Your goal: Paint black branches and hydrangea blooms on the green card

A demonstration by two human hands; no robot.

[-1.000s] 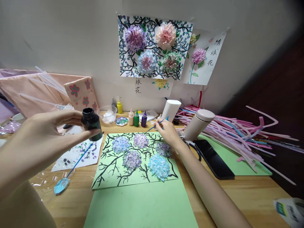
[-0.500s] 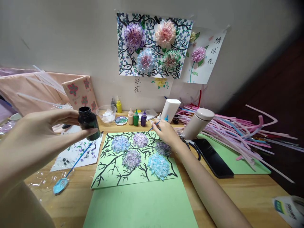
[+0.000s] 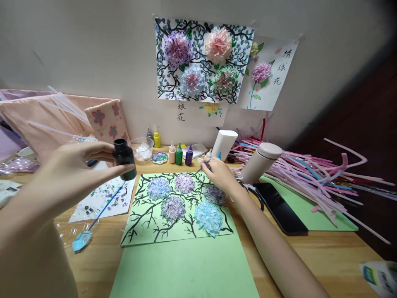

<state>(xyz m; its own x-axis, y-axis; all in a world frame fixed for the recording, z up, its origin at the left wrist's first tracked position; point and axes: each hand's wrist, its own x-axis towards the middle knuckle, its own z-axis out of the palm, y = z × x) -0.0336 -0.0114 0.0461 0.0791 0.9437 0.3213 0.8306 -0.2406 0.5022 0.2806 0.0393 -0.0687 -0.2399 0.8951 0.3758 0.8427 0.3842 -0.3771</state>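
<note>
Between its thumb and fingers, my left hand (image 3: 93, 159) grips a dark, uncapped ink bottle (image 3: 124, 159), held up over the left of the table. My right hand (image 3: 219, 173) pinches a thin blue paintbrush (image 3: 203, 165) at the top edge of a green sheet (image 3: 139, 231). Black painted branches cover that sheet, along with several raised paper flowers: a blue one (image 3: 159, 188), a light purple one (image 3: 185, 183), a darker purple one (image 3: 173, 209) and a turquoise one (image 3: 209, 218). My right wrist lies beside another dark purple flower (image 3: 214, 194). The brush tip is too small to make out clearly.
Paint bottles, such as a green one (image 3: 179, 154), line the wall side. Right are scissors (image 3: 259, 198), a phone (image 3: 281, 209), a tumbler (image 3: 262, 163) and pink pipe cleaners (image 3: 310, 174). Left lie a stained tissue (image 3: 102, 198) and another brush (image 3: 105, 209) on a blue-painted palette (image 3: 82, 241).
The view has shifted slightly. My left hand and the ink bottle sit a little further right and nearer the sheet; my right hand still holds the brush near the top edge.
</note>
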